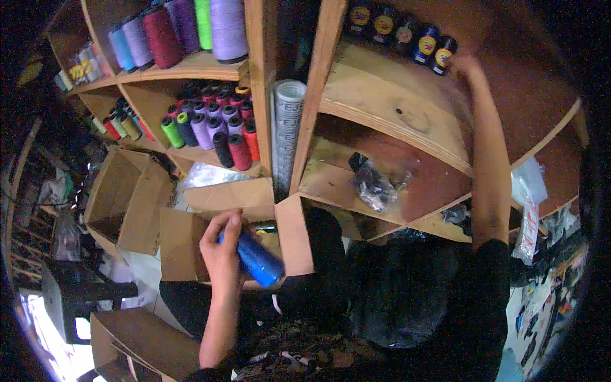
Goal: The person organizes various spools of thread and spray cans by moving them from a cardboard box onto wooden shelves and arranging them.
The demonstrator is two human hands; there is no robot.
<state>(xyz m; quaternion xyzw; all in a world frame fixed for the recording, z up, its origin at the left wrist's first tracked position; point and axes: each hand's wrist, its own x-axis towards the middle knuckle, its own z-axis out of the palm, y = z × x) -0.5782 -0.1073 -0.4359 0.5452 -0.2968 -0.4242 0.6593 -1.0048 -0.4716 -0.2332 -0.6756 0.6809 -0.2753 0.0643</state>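
Observation:
My left hand (pixel 223 245) is closed around a shiny blue thread spool (pixel 259 260), held tilted above an open cardboard box (pixel 296 239). Inside that box a little of a dark item with a yellow part shows past the spool. My right hand (pixel 468 67) reaches up to the upper shelf at the right, its fingers blurred and apparently gripping the rightmost dark thread spool (pixel 444 56). That spool stands at the end of a row of similar dark spools (pixel 383 25) with round labels on top.
Left shelves (pixel 184 73) hold large thread cones (pixel 162 38) and many small coloured spools (pixel 210 121). A printed roll (pixel 287 134) stands between the shelf units. Crumpled clear plastic (pixel 379 188) lies on the lower right shelf. Another open carton (pixel 130 200) and a black stool (pixel 76 296) are at left.

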